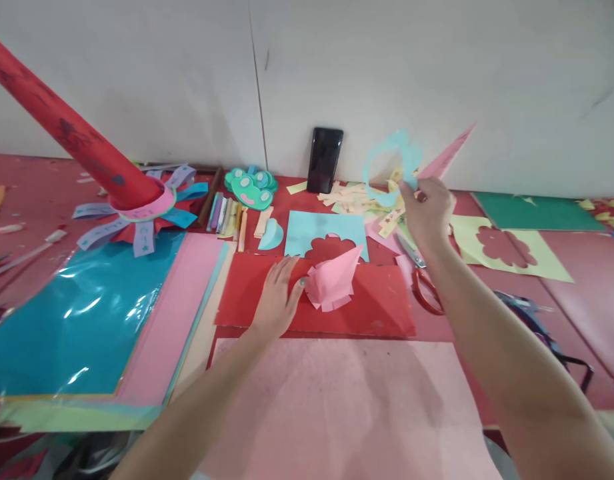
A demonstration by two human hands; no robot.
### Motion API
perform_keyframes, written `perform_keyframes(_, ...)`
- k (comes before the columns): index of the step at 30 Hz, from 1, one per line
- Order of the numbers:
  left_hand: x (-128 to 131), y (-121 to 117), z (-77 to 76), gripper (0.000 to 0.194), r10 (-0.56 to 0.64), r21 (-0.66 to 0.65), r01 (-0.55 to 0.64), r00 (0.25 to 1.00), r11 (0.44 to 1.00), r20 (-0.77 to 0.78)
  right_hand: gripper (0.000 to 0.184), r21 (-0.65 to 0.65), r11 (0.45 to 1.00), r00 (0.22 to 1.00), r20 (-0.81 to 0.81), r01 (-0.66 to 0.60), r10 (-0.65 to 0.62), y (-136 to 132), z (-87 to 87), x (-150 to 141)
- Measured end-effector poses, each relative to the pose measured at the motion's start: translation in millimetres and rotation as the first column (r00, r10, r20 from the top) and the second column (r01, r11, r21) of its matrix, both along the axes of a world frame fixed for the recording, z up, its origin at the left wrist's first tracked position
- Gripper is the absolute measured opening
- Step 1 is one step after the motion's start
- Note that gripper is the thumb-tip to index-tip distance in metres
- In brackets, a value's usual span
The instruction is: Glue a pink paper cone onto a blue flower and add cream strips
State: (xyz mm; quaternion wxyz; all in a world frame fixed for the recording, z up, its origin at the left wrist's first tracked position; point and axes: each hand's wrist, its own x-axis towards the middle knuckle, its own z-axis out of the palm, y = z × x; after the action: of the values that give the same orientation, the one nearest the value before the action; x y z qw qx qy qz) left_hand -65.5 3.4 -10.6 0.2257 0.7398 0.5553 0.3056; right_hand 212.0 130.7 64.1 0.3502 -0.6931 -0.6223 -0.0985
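Observation:
My left hand (277, 297) rests on a red board (377, 300), fingers apart and flat. Its thumb is beside, perhaps touching, a pink paper cone (334, 277) with cut tabs round its base. Raised near the wall, my right hand (429, 207) is closed on a light blue paper ring (371, 177) with a scalloped edge. A pink pointed paper piece (444, 157) with marks on it sticks out behind that hand; whether the hand grips it too is hidden. Scissors (427, 293) with red handles lie under the right forearm. A blue sheet (297, 230) with a flower-shaped hole lies behind the cone.
A black phone (325, 160) leans on the wall among paper scraps (347, 195). Markers (219, 213) and green frog cutouts (251, 187) lie left of it. A tall red paper cone (81, 130) stands farther left, behind plastic-covered sheets (87, 320). A yellow sheet (551, 263) lies right.

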Motion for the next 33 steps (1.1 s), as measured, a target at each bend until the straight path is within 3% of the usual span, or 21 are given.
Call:
perform_keyframes(3, -2, -1, 10.6, 0.045, 0.052, -0.009, -0.051, 0.983, 0.999, 0.176, 0.039, 0.07, 0.99, 0.989, -0.077, -0.125, 0.13, -36, 28.2, -16)
perform_keyframes(7, -5, 1, 34.6, 0.05, 0.107, -0.068, -0.086, 0.899, 0.994, 0.425, 0.036, 0.143, 0.946, 0.94, -0.142, -0.292, 0.312, -83, 54.6, -29)
perform_keyframes(11, -4, 8, 64.8, 0.06, 0.057, -0.173, 0.054, 0.815, 0.983, 0.577, 0.024, 0.207, 0.878, 0.865, -0.184, -0.431, 0.468, -110, 61.2, -34)
perform_keyframes(16, 5, 20, 91.5, 0.061, 0.049, -0.276, 0.213, 0.702, 0.937, 0.71, 0.007, 0.264, 0.781, 0.749, -0.233, -0.565, 0.621, -119, 60.8, -36)
perform_keyframes(21, 9, 29, 106.6, 0.033, -0.056, -0.084, 0.203, 0.601, 0.976, 0.797, 0.01, 0.283, 0.74, 0.714, -0.21, -0.61, 0.669, -124, 70.4, -33)
perform_keyframes(24, 5, 26, 114.8, 0.018, -0.125, 0.047, 0.132, 0.677, 0.99, 0.725, 0.016, 0.275, 0.724, 0.7, -0.198, -0.633, 0.686, -127, 73.3, -27)
perform_keyframes(26, -1, 21, 114.2, 0.012, -0.142, 0.081, 0.116, 0.777, 0.99, 0.614, 0.021, 0.257, 0.705, 0.673, -0.211, -0.661, 0.709, -129, 67.9, -21)
perform_keyframes(28, -7, 16, 105.1, 0.016, -0.199, 0.11, 0.166, 0.827, 0.98, 0.526, 0.025, 0.226, 0.678, 0.634, -0.242, -0.699, 0.735, -131, 53.8, -16)
perform_keyframes(30, -12, 12, 88.6, 0.024, -0.26, 0.084, 0.251, 0.838, 0.964, 0.48, 0.027, 0.193, 0.656, 0.598, -0.286, -0.73, 0.749, -133, 31.6, -13)
perform_keyframes(33, -16, 10, 59.2, 0.031, -0.269, -0.006, 0.295, 0.882, 0.956, 0.387, 0.026, 0.112, 0.676, 0.608, -0.351, -0.728, 0.712, -135, -8.9, -12)
